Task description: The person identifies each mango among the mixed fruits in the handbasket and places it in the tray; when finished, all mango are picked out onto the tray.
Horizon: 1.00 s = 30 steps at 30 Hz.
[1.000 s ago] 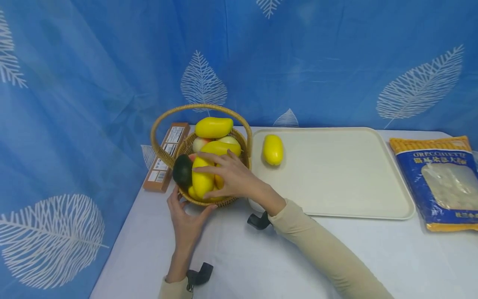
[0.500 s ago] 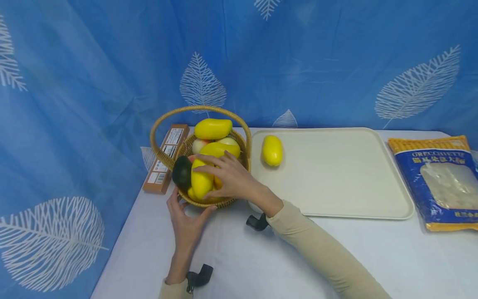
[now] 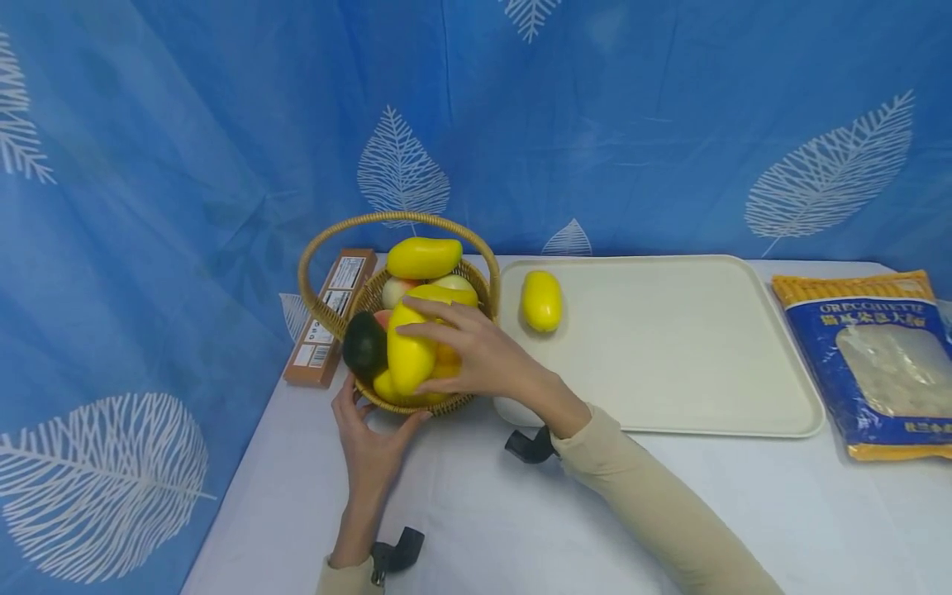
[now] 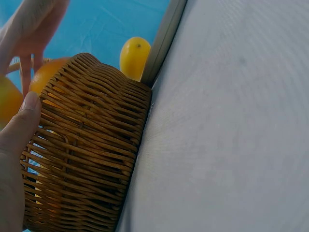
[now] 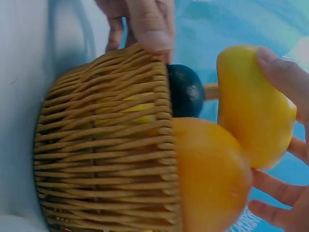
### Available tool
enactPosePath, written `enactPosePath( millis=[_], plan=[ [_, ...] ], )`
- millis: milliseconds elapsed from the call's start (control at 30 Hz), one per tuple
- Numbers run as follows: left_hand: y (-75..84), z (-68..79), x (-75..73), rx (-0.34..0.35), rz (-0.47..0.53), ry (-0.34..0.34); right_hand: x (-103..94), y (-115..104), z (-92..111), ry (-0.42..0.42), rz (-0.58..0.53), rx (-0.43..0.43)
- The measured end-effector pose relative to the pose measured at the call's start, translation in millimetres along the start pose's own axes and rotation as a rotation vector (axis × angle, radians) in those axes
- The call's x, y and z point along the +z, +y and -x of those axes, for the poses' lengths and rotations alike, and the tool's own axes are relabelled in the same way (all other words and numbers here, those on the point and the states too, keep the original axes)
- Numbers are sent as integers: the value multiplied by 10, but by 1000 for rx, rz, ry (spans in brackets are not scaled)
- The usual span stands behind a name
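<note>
My right hand (image 3: 487, 355) grips a yellow mango (image 3: 409, 351) with thumb and fingers at the front of the wicker basket (image 4: 87, 145). In the right wrist view the mango (image 5: 253, 106) stands above the rim, close by a large orange fruit (image 5: 207, 174). My left hand (image 3: 375, 446) holds the basket's near left side, its thumb (image 5: 157, 41) at the rim. A dark green avocado-like fruit (image 3: 364, 345) lies at the left inside the basket. Behind it are pale round fruits (image 3: 397, 291), and another mango (image 3: 424, 258) rests near the back rim under the handle.
To the basket's right lies a cream tray (image 3: 669, 347) with one yellow mango (image 3: 541, 302) at its left end. A blue and yellow pasta bag (image 3: 878, 364) is at the far right. A brown labelled box (image 3: 330, 318) sits behind the basket's left side, against the blue curtain (image 3: 223, 165).
My right hand has raised the mango slightly and shifted it a little to the right, away from the dark green fruit. The left hand stays at the basket.
</note>
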<state>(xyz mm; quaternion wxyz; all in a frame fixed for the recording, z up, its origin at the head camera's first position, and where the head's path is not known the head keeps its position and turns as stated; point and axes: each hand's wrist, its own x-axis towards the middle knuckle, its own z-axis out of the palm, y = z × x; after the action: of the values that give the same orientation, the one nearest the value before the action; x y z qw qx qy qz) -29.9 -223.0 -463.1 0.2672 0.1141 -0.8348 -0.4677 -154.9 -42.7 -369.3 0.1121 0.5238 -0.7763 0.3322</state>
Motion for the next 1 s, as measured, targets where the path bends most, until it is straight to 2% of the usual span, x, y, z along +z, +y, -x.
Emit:
enactPosePath(
  millis=[367,600,800,1000],
  plan=[
    [10,-1,3,-13,-15,-9,-164,8,228,33,-126,-2],
    [13,3,-2,-13,-10,-5,-272,-23,318,91,-130,-44],
    [6,4,0,-21,0,-5,-475,-2,401,171,-122,-74],
    [11,-4,1,-29,1,-7,-766,100,524,210,-129,-37]
  ],
)
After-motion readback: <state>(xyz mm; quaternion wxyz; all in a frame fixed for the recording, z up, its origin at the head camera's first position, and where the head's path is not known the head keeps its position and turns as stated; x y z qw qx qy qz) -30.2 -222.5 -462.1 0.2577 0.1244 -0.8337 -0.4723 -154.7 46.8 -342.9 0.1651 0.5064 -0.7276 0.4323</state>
